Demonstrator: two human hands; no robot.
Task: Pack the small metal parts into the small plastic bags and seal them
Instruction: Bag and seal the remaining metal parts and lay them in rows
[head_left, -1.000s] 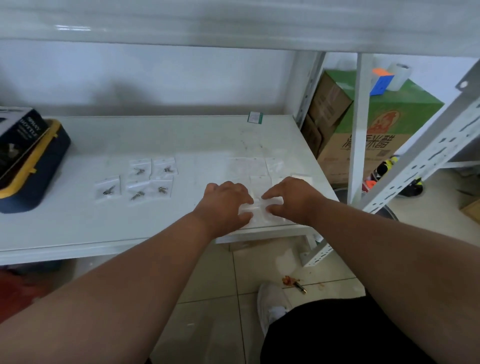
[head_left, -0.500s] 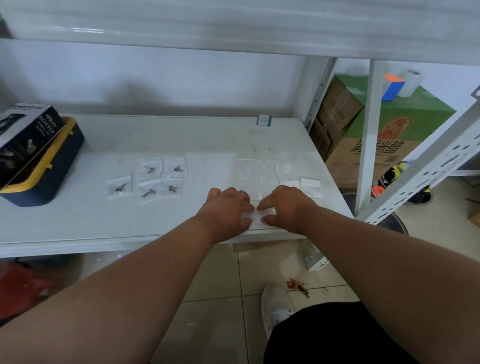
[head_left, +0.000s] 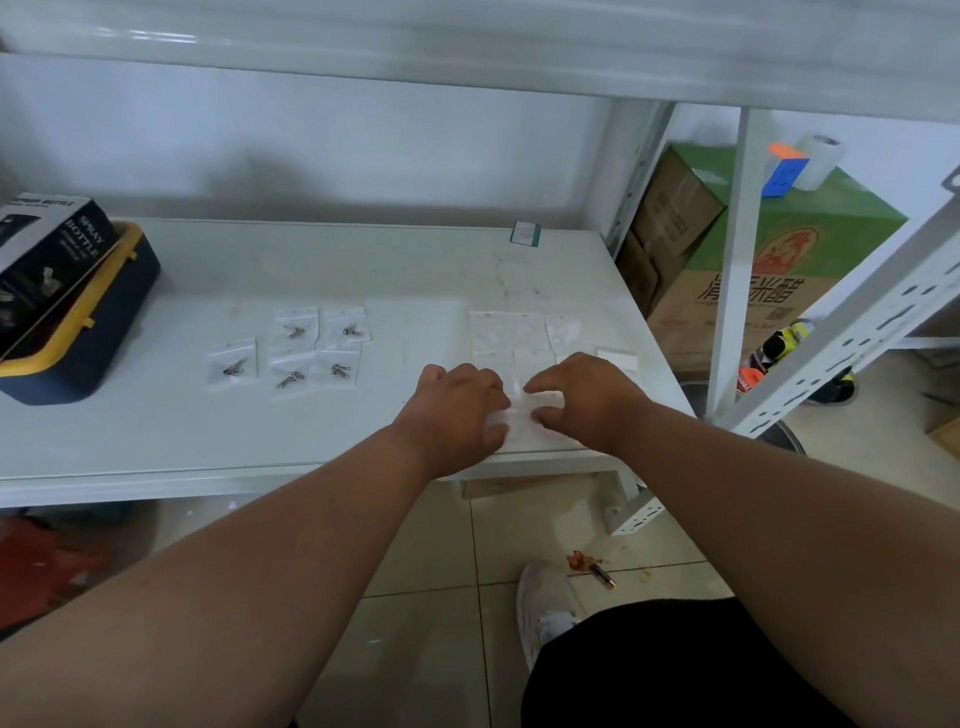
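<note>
My left hand (head_left: 457, 410) and my right hand (head_left: 587, 397) meet over a small clear plastic bag (head_left: 524, 413) near the front edge of the white shelf (head_left: 208, 441). Both hands pinch the bag with curled fingers; what is inside it is hidden. Several empty clear bags (head_left: 511, 332) lie flat just beyond my hands. Further left lie several packed bags (head_left: 317, 345), each holding a small metal part (head_left: 235, 369).
A dark blue and yellow case (head_left: 98, 332) with a black spray bottle box (head_left: 44, 260) on it stands at the shelf's left. A green sticker (head_left: 524, 233) is at the back. Shelf posts (head_left: 732, 270) and a cardboard carton (head_left: 779, 260) stand to the right.
My hands stay on the same bag near the front edge; the right fingers have spread a little. The camera has shifted slightly, so the shelf sits further right in view.
</note>
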